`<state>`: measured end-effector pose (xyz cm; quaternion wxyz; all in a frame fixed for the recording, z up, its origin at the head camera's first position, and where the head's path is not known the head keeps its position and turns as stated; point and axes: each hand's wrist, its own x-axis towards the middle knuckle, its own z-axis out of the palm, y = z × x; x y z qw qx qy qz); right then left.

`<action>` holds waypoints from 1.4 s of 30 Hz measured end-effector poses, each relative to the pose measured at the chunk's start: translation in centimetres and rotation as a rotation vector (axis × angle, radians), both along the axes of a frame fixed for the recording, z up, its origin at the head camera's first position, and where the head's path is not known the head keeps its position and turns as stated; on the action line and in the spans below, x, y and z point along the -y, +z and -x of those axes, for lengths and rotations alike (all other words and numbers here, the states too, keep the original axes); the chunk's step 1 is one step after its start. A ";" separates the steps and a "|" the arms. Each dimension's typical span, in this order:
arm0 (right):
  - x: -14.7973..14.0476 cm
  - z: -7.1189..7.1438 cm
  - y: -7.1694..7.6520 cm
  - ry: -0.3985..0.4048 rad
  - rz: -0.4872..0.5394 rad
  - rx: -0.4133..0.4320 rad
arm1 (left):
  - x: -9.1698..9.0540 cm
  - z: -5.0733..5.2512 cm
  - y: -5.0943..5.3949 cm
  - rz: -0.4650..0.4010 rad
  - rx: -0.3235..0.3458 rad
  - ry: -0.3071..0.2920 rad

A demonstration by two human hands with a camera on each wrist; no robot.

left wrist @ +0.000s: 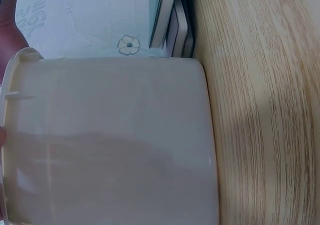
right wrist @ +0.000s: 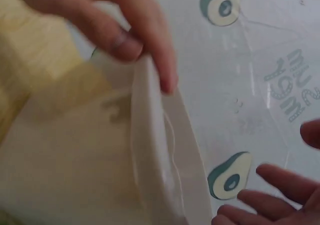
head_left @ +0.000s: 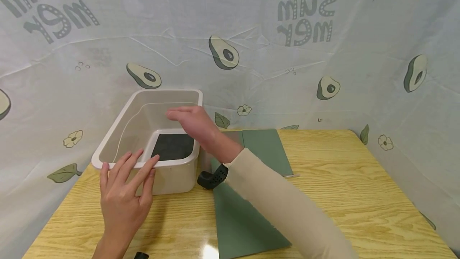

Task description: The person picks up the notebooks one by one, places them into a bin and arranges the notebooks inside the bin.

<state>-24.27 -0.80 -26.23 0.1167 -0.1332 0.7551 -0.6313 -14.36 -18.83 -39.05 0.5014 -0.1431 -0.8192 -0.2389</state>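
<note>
A beige plastic bin point(head_left: 176, 175) stands at the back left of the table, with a dark flat rectangle point(head_left: 172, 147) lying in its bottom. My left hand point(head_left: 125, 195) grips the bin's front rim, its fingers over the edge; in the right wrist view the thumb of this left hand point(right wrist: 125, 30) is outside the rim and a finger inside. Over the bin's right side, my right hand point(head_left: 195, 125) hovers with fingers extended and nothing in them. The right wrist view shows this right hand point(right wrist: 277, 200) with fingers apart, off the rim.
Beside the bin's right wall lie green flat covers point(head_left: 244, 223), one more green cover point(head_left: 267, 151) behind them under my forearm. Thick book-like edges point(left wrist: 172, 27) show beyond the bin in the left wrist view. A printed curtain point(head_left: 251, 83) hangs behind the wooden table point(head_left: 334, 163).
</note>
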 end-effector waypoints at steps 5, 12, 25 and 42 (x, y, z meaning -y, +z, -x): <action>-1.1 -0.1 0.4 0.113 -0.436 -0.324 | 0.0 0.1 0.0 0.003 0.001 0.000; -2.7 -0.4 -0.2 0.292 -1.020 -0.750 | 0.1 0.1 0.0 0.010 0.004 0.006; -4.4 -0.8 -0.3 0.333 -1.067 -0.842 | 0.2 0.1 0.0 0.016 0.003 0.005; -8.0 -0.7 -0.4 0.265 -1.045 -0.867 | 0.0 0.2 -0.1 0.006 -0.022 -0.001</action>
